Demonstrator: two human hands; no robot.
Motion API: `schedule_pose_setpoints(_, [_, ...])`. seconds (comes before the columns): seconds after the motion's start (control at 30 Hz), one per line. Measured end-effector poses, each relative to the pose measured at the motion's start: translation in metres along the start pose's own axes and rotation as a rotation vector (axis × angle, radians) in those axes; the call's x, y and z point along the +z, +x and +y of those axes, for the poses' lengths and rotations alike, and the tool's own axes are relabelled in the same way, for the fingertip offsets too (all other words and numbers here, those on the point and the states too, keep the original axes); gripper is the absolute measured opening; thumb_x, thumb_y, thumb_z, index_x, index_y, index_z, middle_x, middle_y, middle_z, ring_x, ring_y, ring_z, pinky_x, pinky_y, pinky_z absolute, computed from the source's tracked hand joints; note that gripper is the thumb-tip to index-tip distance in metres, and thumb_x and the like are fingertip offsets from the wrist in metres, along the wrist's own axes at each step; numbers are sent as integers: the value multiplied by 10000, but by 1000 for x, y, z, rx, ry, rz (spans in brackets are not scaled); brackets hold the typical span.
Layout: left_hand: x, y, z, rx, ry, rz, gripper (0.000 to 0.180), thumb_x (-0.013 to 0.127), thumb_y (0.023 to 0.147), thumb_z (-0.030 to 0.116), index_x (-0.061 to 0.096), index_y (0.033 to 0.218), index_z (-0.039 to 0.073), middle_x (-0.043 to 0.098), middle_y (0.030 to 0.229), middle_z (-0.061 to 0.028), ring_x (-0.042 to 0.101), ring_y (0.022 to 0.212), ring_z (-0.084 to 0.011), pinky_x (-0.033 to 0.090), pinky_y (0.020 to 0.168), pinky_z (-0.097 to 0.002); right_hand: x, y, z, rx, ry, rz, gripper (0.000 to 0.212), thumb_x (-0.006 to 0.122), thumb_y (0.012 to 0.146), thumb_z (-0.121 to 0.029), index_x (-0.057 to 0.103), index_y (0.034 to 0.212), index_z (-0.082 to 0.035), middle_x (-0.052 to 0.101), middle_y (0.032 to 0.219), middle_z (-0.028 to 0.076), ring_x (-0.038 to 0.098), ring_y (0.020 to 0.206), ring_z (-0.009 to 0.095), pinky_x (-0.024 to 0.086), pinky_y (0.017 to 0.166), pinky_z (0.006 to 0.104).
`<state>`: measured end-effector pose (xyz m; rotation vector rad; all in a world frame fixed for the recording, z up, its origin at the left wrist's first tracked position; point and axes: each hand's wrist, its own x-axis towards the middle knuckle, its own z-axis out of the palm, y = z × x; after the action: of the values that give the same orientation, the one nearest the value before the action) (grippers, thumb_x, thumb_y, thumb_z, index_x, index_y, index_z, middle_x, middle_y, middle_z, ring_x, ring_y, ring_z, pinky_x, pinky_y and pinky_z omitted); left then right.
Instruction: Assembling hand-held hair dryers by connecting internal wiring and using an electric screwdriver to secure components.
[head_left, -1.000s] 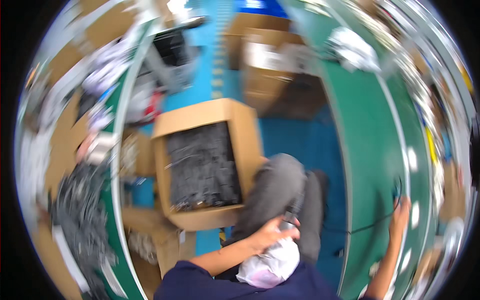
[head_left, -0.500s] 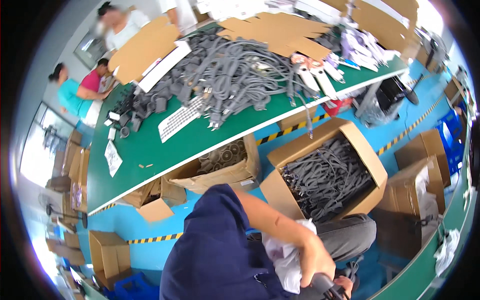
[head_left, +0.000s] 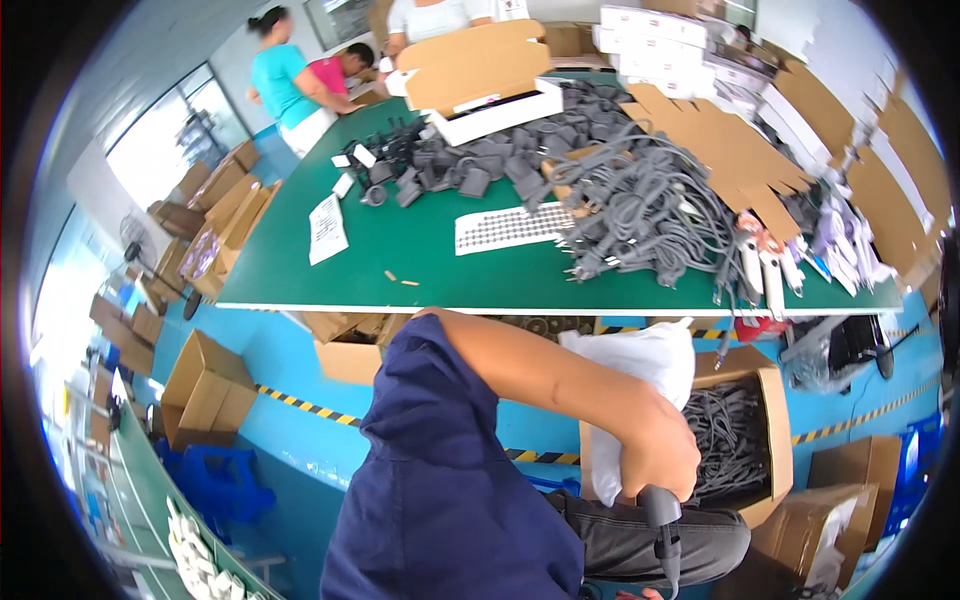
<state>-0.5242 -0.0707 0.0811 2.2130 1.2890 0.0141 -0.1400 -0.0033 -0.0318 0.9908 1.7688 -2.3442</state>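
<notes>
1. left hand (head_left: 655, 450): the grip is clamped around the top of a dark grey handle-shaped part (head_left: 664, 535), which hangs down from the fist over the person's lap. the fingers wrap it fully, so what lies under the palm cannot be seen.
2. right hand: only a sliver of fingertip shows at the lower edge of the view, just below the hanging part; whether its grip is apart or together cannot be told.
3. white plastic bag (head_left: 632, 385): it sits just behind the left wrist, against the near wall of the open cardboard box (head_left: 775, 425). judgement: keep the bag clear of the hanging part so that nothing snags when the hand moves.
4. the box stands on the blue floor (head_left: 290, 375) beside the knee and holds a tangle of dark grey cables (head_left: 725, 440). judgement: any lift from it should be straight up, one piece at a time, since the strands lie interlocked.
5. judgement: hold the part near its thick end, as now, so that the lower end hangs steady.
6. table (head_left: 400, 250): the green top lies beyond the box and carries a large heap of grey cords (head_left: 640, 205), flat cardboard sheets (head_left: 730, 150) and a white printed sheet (head_left: 327, 228).
7. far end: other people stand at the table, well apart from the hands.
</notes>
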Motion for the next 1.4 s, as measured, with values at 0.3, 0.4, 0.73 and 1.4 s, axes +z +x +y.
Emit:
schedule_pose_setpoints(0.3, [19, -17, 41, -105, 426, 62, 187, 696, 666, 204, 691, 805, 79, 689, 821, -112, 674, 787, -316, 539, 637, -437, 60, 34, -99, -131, -20, -255, 628, 533, 917, -151, 266, 1478, -62, 535, 796, 48, 445, 610, 120, 429, 541, 252])
schedule_pose_setpoints(0.4, [28, -34, 45, -166, 509, 106, 183, 690, 688, 247, 698, 801, 104, 696, 827, -83, 682, 792, -297, 543, 626, -420, 55, 74, -82, -428, -406, -130, 559, 643, 892, -217, 427, 1366, -15, 524, 741, 26, 424, 566, 113, 430, 534, 270])
schedule_pose_setpoints(0.73, [94, -45, 50, -353, 432, 258, 257, 692, 666, 250, 660, 863, 89, 697, 822, -82, 687, 797, -293, 554, 652, -400, 65, 131, -92, 150, -279, -502, 324, 634, 903, -354, 600, 952, -35, 524, 668, 3, 376, 435, 66, 239, 385, 231])
schedule_pose_setpoints(1.4, [105, -4, 13, -302, 135, 275, 206, 691, 562, 164, 677, 728, 43, 688, 750, -135, 679, 733, -324, 544, 621, -421, 84, 99, -95, -697, -1133, 19, 443, 745, 814, -237, 543, 1078, 55, 611, 897, 242, 611, 790, 383, 500, 720, 404])
